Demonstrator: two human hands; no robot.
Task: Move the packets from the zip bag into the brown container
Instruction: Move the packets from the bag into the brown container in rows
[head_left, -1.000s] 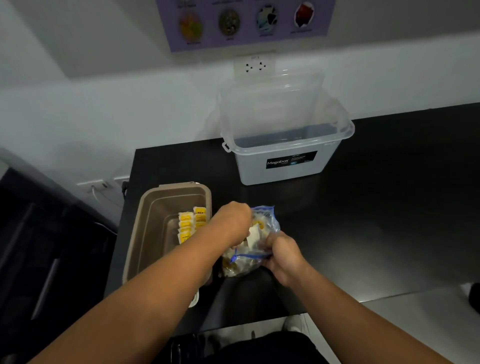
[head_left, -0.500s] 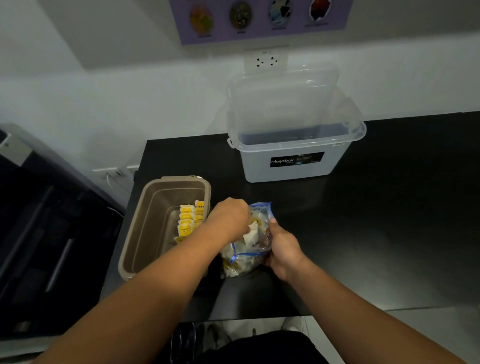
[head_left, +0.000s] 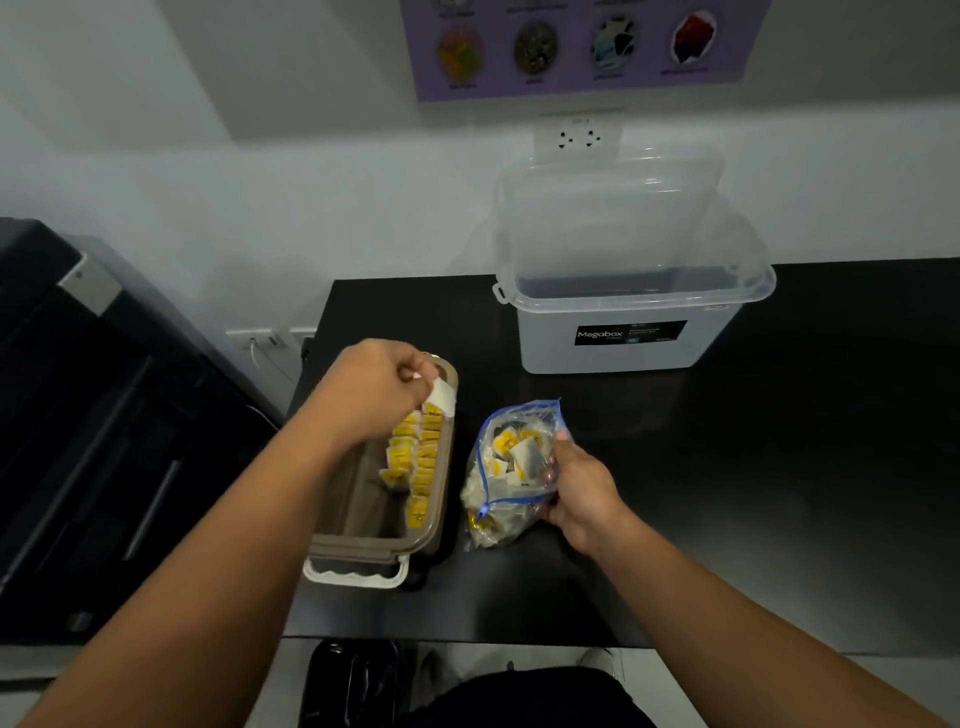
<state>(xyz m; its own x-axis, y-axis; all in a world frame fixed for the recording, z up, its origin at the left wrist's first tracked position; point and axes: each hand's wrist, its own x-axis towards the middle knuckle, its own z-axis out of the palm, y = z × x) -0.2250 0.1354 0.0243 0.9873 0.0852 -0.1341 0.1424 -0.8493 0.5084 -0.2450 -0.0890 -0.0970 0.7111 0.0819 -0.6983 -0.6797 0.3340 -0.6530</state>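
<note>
Left grip: I logged the left hand (head_left: 374, 389) with fingers curled, pinching one white packet (head_left: 442, 401) by its upper edge.
Held packet: it hung over the far end of the brown container (head_left: 363, 546), just above the rows inside.
Right grip: the right hand (head_left: 579, 491) clasped the zip bag (head_left: 498, 483) at the right side of its open mouth.
Zip bag: it stood on the worktop (head_left: 779, 467) just right of the container, with the bagged packets (head_left: 506, 447) visible through the plastic.
Container contents: I counted two rows of stored packets (head_left: 422, 460), yellow-marked and on edge, along the right wall.
Container place: at the worktop's left edge, towards the front, with a white latch at its near end.
Background: a clear storage box (head_left: 623, 343), lid propped up, sat at the back edge, well apart from the bag.
Wall: a socket (head_left: 577, 137) and a purple poster (head_left: 571, 47) showed above the box.
</note>
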